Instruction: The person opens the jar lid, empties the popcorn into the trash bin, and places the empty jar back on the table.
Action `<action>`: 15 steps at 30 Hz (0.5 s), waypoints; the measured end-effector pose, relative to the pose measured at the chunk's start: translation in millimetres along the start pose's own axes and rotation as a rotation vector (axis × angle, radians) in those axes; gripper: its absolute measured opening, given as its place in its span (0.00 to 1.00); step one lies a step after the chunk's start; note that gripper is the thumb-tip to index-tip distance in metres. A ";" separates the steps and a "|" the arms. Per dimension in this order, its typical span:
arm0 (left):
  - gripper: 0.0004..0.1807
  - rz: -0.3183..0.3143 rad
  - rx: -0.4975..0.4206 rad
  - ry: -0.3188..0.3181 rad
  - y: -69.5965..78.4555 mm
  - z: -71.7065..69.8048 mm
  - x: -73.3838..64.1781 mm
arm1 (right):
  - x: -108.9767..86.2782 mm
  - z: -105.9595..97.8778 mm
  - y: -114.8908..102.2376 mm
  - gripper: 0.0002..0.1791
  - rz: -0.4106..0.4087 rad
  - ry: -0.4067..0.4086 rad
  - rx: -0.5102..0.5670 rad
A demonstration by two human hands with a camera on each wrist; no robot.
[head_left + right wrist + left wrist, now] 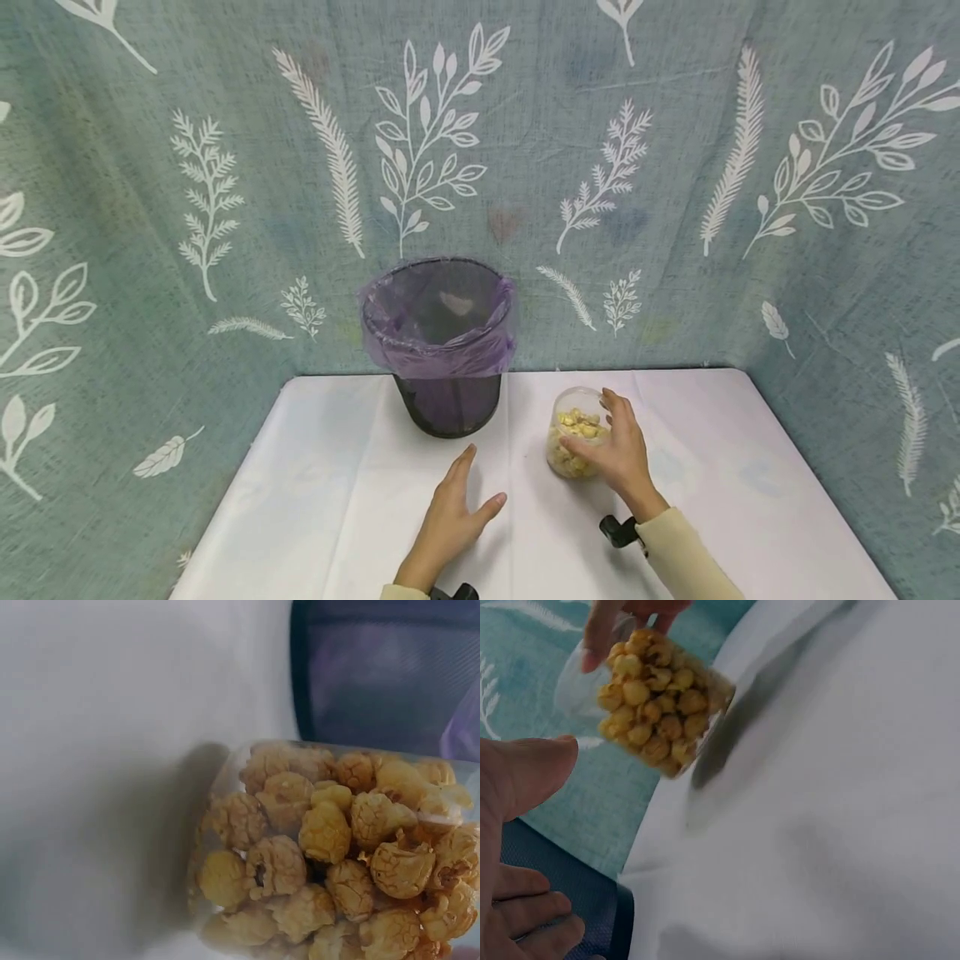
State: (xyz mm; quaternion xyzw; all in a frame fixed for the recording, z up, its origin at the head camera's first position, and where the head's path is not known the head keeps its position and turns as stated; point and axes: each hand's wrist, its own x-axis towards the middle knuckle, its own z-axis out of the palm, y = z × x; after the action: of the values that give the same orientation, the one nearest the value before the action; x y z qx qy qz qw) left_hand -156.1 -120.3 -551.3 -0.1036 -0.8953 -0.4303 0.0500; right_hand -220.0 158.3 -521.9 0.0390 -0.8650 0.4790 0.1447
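Right hand [618, 450] gripped clear jar [556, 429] of popcorn [579, 422], jar between fingers and thumb. Left hand [450, 521] spread, held nothing; mesh bin [453, 404] with purple bag [450, 360] just past its fingertips. Jar looked light, stiff, maybe slippery; best held round sides.

From the head, looks forward and down, farthest back, over desk [735, 475], mesh bin [450, 406] and popcorn jar [564, 407]. From the left wrist, looks ahead past the left hand [448, 521], rolled sideways. From the right wrist, also rolled, peers very close at the jar's side. Across all three, shares jar, desk and bin, the bin only partly framed from either wrist.
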 end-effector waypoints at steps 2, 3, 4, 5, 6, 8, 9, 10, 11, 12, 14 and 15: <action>0.50 0.014 -0.013 -0.005 3.9 3.2 2.1 | -4.2 1.0 -8.2 0.60 -0.011 -0.015 0.026; 0.50 0.025 -0.019 -0.006 5.7 4.7 3.2 | -6.3 1.4 -12.4 0.60 -0.017 -0.024 0.038; 0.51 0.036 -0.028 -0.007 7.7 6.2 4.2 | -8.5 1.8 -16.6 0.60 -0.020 -0.032 0.046; 0.51 0.046 -0.036 -0.007 9.6 7.7 5.2 | -10.5 2.5 -20.5 0.60 -0.019 -0.040 0.065; 0.51 0.055 -0.043 -0.008 11.7 9.0 6.0 | -12.8 2.7 -24.7 0.60 -0.020 -0.046 0.088; 0.52 0.071 -0.055 -0.014 15.2 11.8 7.2 | -17.3 3.3 -32.4 0.60 -0.024 -0.064 0.122; 0.52 0.078 -0.063 -0.016 16.9 13.1 7.6 | -19.6 3.5 -36.0 0.59 -0.028 -0.073 0.138; 0.53 0.090 -0.068 -0.017 18.5 14.4 7.8 | -21.8 3.7 -39.2 0.59 -0.031 -0.082 0.154; 0.54 0.095 -0.074 -0.021 20.0 15.7 7.9 | -24.0 3.7 -42.3 0.59 -0.037 -0.092 0.170; 0.54 0.101 -0.080 -0.023 21.3 16.9 8.1 | -26.1 3.9 -44.9 0.59 -0.042 -0.101 0.179; 0.56 0.113 -0.093 -0.027 23.7 19.3 8.4 | -29.5 4.6 -49.5 0.58 -0.053 -0.118 0.195; 0.56 0.120 -0.100 -0.027 25.0 20.3 8.6 | -31.2 4.7 -51.7 0.58 -0.054 -0.123 0.208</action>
State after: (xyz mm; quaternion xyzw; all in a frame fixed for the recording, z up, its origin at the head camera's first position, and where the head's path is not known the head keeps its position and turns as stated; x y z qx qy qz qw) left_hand -158.8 -88.0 -543.4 -0.1652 -0.8655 -0.4692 0.0586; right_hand -180.5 124.3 -491.0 0.1064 -0.8164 0.5589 0.0992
